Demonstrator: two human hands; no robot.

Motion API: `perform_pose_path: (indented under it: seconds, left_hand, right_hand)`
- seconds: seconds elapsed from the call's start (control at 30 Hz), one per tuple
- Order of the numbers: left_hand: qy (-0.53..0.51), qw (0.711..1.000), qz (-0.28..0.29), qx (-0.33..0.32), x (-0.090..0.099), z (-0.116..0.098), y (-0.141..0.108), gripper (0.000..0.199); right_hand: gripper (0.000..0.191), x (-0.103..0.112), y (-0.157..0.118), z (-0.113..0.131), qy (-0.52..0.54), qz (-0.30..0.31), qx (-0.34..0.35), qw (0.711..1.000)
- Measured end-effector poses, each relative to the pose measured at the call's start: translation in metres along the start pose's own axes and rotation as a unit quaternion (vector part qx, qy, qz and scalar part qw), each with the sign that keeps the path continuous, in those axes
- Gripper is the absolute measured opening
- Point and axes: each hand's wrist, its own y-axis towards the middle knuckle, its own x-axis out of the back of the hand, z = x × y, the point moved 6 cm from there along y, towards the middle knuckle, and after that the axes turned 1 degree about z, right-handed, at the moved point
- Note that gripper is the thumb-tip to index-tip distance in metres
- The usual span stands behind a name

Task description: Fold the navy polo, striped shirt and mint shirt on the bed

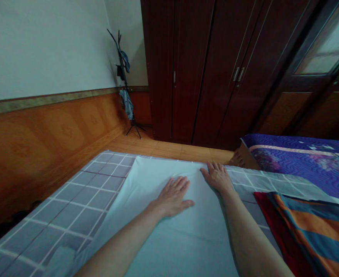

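Clock directions are read from the centre of the head view, with 12 o'clock at the top.

Workpiece: a pale cloth [187, 234] lies spread at 6 o'clock on a bed with a grey checked cover [83, 192]. Its far edge runs close to the far edge of the bed. Small creases show beside the fingers of the left hand.

Left hand [173, 198]: located at 6 o'clock, palm down on the cloth. The fingers are extended towards 1 o'clock and the thumb is spread towards 3 o'clock. Nothing is gripped.

Right hand [216, 177]: located between 4 and 5 o'clock, palm down at the far right corner of the cloth. The fingers are spread, pointing towards 11 o'clock, and the thumb reaches over the cloth. No grip is visible; whether the fingertips bend over the edge cannot be told.

Adjacent items: a striped fabric [322, 231] in orange and dark blue lies at 4 o'clock, with a red fabric [282, 234] along its left side. A purple floral cover [299, 165] is at 3 o'clock.

Surroundings: a dark red wardrobe [192, 69] stands at 1 o'clock. A coat stand [124, 79] carrying a blue garment [126, 103] stands between 10 and 11 o'clock.
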Motion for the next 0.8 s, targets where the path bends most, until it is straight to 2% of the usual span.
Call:
perform_pose_path:
  seconds: [0.07, 0.13, 0.2, 0.23, 0.3, 0.33, 0.43, 0.47, 0.5, 0.57, 0.67, 0.73, 0.8]
  left_hand:
    - [0.042, 0.994, -0.009, 0.103, 0.009, 0.052, -0.023, 0.069]
    - [0.086, 0.969, -0.026, 0.228, 0.027, 0.108, -0.054, 0.064]
    - [0.103, 0.945, -0.047, 0.306, 0.046, 0.144, -0.084, 0.062]
    - [0.11, 0.934, -0.056, 0.336, 0.053, 0.153, -0.097, 0.063]
    - [0.121, 0.927, -0.072, 0.348, 0.058, 0.149, -0.111, 0.064]
    - [0.122, 0.935, -0.076, 0.325, 0.056, 0.139, -0.113, 0.065]
    - [0.099, 0.971, -0.051, 0.214, 0.036, 0.097, -0.108, 0.063]
    - [0.094, 0.974, -0.042, 0.202, 0.029, 0.089, -0.107, 0.063]
    - [0.095, 0.971, -0.04, 0.218, 0.024, 0.087, -0.109, 0.064]
    - [0.112, 0.95, -0.059, 0.286, 0.02, 0.097, -0.12, 0.066]
    - [0.132, 0.935, -0.077, 0.32, 0.024, 0.118, -0.138, 0.064]
    - [0.147, 0.921, -0.073, 0.353, 0.031, 0.13, -0.151, 0.061]
    - [0.171, 0.893, -0.074, 0.411, 0.042, 0.131, -0.163, 0.061]
  right_hand:
    - [0.059, -0.002, 0.001, -0.001, 0.003, 0.004, -0.002, 1.0]
    - [0.059, -0.004, 0.001, -0.001, 0.007, 0.007, -0.005, 1.0]
    - [0.06, -0.004, 0.002, -0.001, 0.011, 0.008, -0.007, 1.0]
    - [0.06, -0.004, 0.002, -0.001, 0.012, 0.008, -0.008, 1.0]
    - [0.059, -0.004, 0.002, -0.001, 0.015, 0.007, -0.01, 1.0]
    - [0.059, -0.003, 0.001, -0.001, 0.015, 0.008, -0.01, 1.0]
    - [0.058, -0.001, 0.001, 0.0, 0.016, 0.008, -0.007, 1.0]
    - [0.057, 0.0, 0.001, 0.0, 0.016, 0.009, -0.006, 1.0]
    - [0.057, 0.0, 0.001, 0.0, 0.016, 0.009, -0.005, 1.0]
    - [0.057, 0.001, 0.001, 0.0, 0.016, 0.01, -0.005, 1.0]
    - [0.057, 0.001, 0.0, -0.001, 0.018, 0.01, -0.006, 1.0]
    - [0.056, 0.002, 0.0, -0.001, 0.02, 0.009, -0.008, 1.0]
    - [0.056, 0.002, 0.0, -0.001, 0.023, 0.009, -0.01, 1.0]
